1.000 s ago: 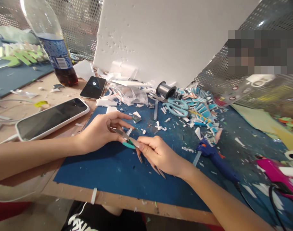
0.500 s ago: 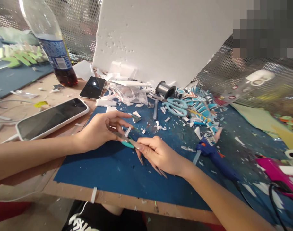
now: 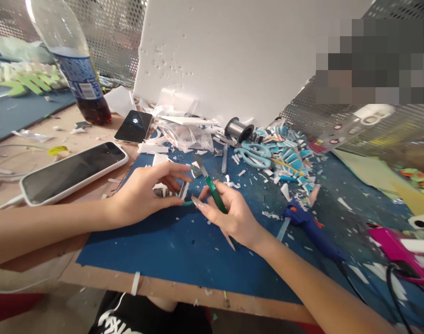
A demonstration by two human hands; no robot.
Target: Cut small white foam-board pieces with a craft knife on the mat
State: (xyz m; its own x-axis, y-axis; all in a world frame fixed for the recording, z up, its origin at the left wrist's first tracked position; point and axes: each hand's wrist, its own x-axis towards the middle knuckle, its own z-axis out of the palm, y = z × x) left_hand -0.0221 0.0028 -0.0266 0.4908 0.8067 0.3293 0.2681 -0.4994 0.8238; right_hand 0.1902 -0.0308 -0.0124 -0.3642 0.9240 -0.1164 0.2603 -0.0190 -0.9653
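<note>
My right hand (image 3: 232, 215) is closed around a green craft knife (image 3: 215, 195), its grey blade pointing up and away to the left. My left hand (image 3: 142, 188) pinches a small assembly of foam-like pieces. A narrow white strip (image 3: 184, 189) sticks up from it, and a thin curved teal piece (image 3: 188, 203) lies between the two hands. My right thumb and index fingertips come close to the teal end; whether they grip it I cannot tell. The left fingers hide most of the assembly. Below both hands is the blue work mat (image 3: 156, 250).
Light-blue scissors (image 3: 255, 155), a wire spool (image 3: 238, 130) and blue and white scraps (image 3: 291, 157) lie behind. A blue glue gun (image 3: 312, 232) and a pink tool (image 3: 400, 255) are at right. A phone (image 3: 75, 174), a second phone (image 3: 134, 126) and a bottle (image 3: 79, 79) stand left.
My right hand has turned so the knife, earlier low between the hands, now points upward and away. My left hand stays nearly in place with the small piece.
</note>
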